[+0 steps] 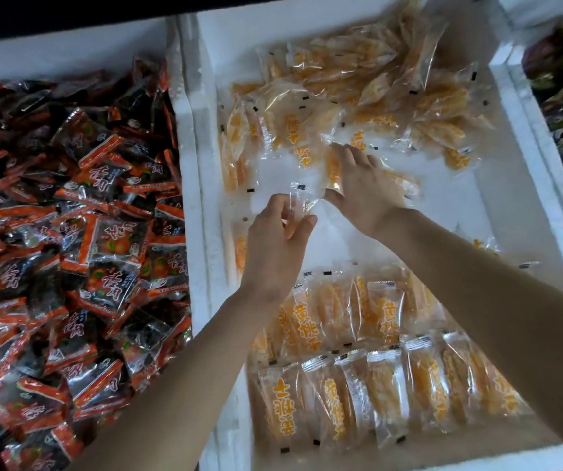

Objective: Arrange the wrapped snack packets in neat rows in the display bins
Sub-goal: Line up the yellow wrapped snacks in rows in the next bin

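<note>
White bin (pixel 443 215) floor bears orange packets (pixel 385 314)

Just bare forearms (pixel 178 385), both of them, above the white foam display bin (pixel 201 164), uncovered all the way past its near wall. Same for the left hand (pixel 275 246) and right hand (pixel 365 192), fingers included.

A white foam display bin (pixel 198 137) holds clear plastic packets of yellow dried peach (pixel 385 311), orange lettering: two neat overlapping rows (pixel 378 392) nearest, a loose heap (pixel 358 73) jumbled at the far end. Between them the right hand (pixel 366 192) grips a peach packet (pixel 333 166); the left hand (pixel 273 246) pinches a second packet (pixel 302 193), seemingly by its clear end. The neighbouring white bin (pixel 69 52) is piled with black-and-orange packets (pixel 79 215).
</note>
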Action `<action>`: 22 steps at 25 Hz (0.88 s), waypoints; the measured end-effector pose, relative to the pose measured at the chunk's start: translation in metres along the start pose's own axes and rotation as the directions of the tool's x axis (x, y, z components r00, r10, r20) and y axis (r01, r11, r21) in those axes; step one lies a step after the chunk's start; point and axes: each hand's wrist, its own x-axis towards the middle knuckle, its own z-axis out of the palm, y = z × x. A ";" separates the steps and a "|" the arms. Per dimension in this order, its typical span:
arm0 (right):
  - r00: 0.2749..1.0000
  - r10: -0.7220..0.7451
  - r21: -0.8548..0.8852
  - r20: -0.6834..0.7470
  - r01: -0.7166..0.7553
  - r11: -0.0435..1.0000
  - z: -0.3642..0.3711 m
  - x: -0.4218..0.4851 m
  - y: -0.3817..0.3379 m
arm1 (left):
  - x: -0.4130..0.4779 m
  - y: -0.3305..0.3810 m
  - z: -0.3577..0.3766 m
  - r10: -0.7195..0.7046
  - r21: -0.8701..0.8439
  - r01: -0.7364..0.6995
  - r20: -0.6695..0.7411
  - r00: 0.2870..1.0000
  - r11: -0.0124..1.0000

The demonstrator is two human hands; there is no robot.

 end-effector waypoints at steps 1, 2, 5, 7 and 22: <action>1.000 0.028 0.027 0.001 -0.028 0.999 0.000 0.005 -0.002 | 0.007 -0.001 0.005 -0.007 -0.018 0.007 -0.009 1.000 1.000; 0.999 0.054 0.061 0.008 -0.054 0.997 -0.001 0.009 -0.003 | 0.014 -0.002 0.008 -0.017 -0.043 0.016 -0.018 1.000 0.999; 0.994 0.102 0.118 0.045 -0.107 0.987 -0.006 0.023 -0.003 | 0.036 -0.008 0.011 -0.044 -0.063 0.042 -0.044 0.998 0.997; 0.994 0.107 0.146 0.035 -0.111 0.983 -0.009 0.027 0.000 | 0.044 -0.011 0.011 -0.047 0.009 0.047 -0.030 0.998 0.999; 0.974 -0.078 0.426 -0.214 0.165 0.890 -0.016 -0.036 0.021 | 0.041 -0.018 -0.002 -0.012 0.041 0.007 0.130 0.991 0.999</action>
